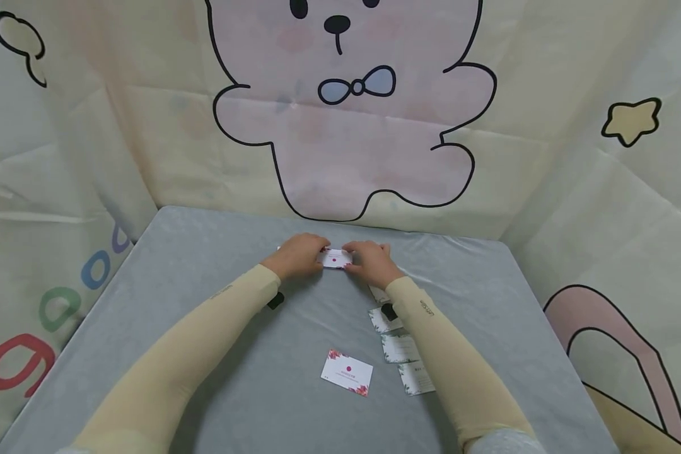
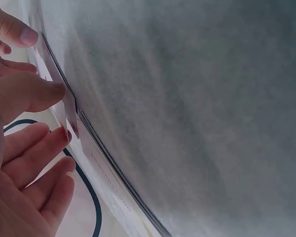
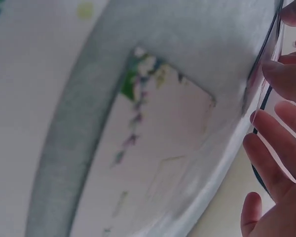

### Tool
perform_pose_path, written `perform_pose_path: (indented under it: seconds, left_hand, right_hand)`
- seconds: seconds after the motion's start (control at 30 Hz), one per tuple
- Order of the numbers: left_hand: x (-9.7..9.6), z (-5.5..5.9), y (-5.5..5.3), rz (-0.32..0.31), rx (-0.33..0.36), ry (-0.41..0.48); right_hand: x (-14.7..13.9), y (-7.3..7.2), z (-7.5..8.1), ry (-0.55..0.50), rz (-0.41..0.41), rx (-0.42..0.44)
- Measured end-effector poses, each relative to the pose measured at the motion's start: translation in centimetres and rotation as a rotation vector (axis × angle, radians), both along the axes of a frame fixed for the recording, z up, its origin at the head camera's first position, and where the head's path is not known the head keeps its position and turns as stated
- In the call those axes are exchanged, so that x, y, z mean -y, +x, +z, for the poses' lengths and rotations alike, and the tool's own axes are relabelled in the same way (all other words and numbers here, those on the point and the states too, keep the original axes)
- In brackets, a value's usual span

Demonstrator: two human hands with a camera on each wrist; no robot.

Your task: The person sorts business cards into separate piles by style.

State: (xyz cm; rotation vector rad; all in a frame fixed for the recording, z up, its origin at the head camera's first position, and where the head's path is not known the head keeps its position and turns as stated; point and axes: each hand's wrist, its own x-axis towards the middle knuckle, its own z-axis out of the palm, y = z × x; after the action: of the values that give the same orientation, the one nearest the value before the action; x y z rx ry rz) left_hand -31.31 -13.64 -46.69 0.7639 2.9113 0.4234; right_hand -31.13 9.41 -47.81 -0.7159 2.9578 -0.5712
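Near the far edge of the table, both hands hold a small white card (image 1: 337, 258) with red flowers at its corners and a red dot in the middle. My left hand (image 1: 299, 255) pinches its left end between thumb and fingers, and my right hand (image 1: 374, 261) pinches the right end. Seen from the left wrist, the card (image 2: 69, 111) is nearly edge-on between thumb and fingertips. Beside it in that view lies a white card stack (image 2: 113, 180), mostly covered by the left hand in the head view.
A matching red-flowered card (image 1: 346, 373) lies alone nearer the front of the grey-covered table (image 1: 261, 391). Several white cards with leafy corners, including one card (image 1: 400, 348), form a column under the right forearm. A printed curtain (image 1: 352, 157) hangs behind.
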Motion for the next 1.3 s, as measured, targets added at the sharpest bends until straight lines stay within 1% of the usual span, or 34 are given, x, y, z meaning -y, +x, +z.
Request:
perform_pose_path:
  seconds: [0.1,0.2,0.27,0.43,0.57,0.67,0.8,0.9,1.0,1.07,1.17,1.3]
  left_hand:
    - [0.1,-0.1,0.0,-0.005,0.006,-0.003]
    - [0.2,-0.2,0.0,0.003,0.015,-0.015]
    - [0.2,-0.2,0.1,0.006,0.013,-0.02]
    - [0.1,0.1,0.3,-0.014,0.003,-0.03]
    - [0.2,-0.1,0.3,-0.019,0.005,-0.036]
    - [0.3,-0.3,0.4,-0.013,0.012,-0.025]
    - [0.3,-0.2,0.7,-0.002,0.006,-0.015]
    - [0.1,0.1,1.3,-0.015,-0.032,-0.021]
    - [-0.1,0.9,2.5,-0.056,-0.074,-0.019]
    - [-0.2,1.4,3.8,-0.093,-0.093,-0.012]
    - [-0.3,1.9,6.6,-0.145,-0.096,0.012]
    - [-0.1,1.7,10.8,-0.214,-0.083,0.03]
  right_hand:
    - [0.0,-0.1,-0.2,-0.002,-0.004,0.028]
    - [0.2,-0.2,-0.4,-0.007,-0.003,0.049]
    - [0.3,-0.3,-0.5,-0.01,-0.004,0.056]
    - [0.1,-0.3,-0.7,-0.009,-0.015,0.072]
    - [0.0,-0.4,-1.2,-0.013,-0.017,0.075]
    - [0.0,-0.4,-1.4,-0.013,-0.017,0.07]
    - [-0.1,0.0,-1.2,-0.024,-0.019,0.063]
    - [-0.2,0.9,-0.8,-0.042,-0.015,0.048]
    - [-0.6,2.4,0.1,-0.05,-0.002,0.025]
    - [-1.0,3.9,0.6,-0.049,0.015,0.002]
    - [-2.0,6.9,1.3,-0.035,0.062,-0.059]
    - [-3.3,11.7,1.9,-0.023,0.14,-0.151]
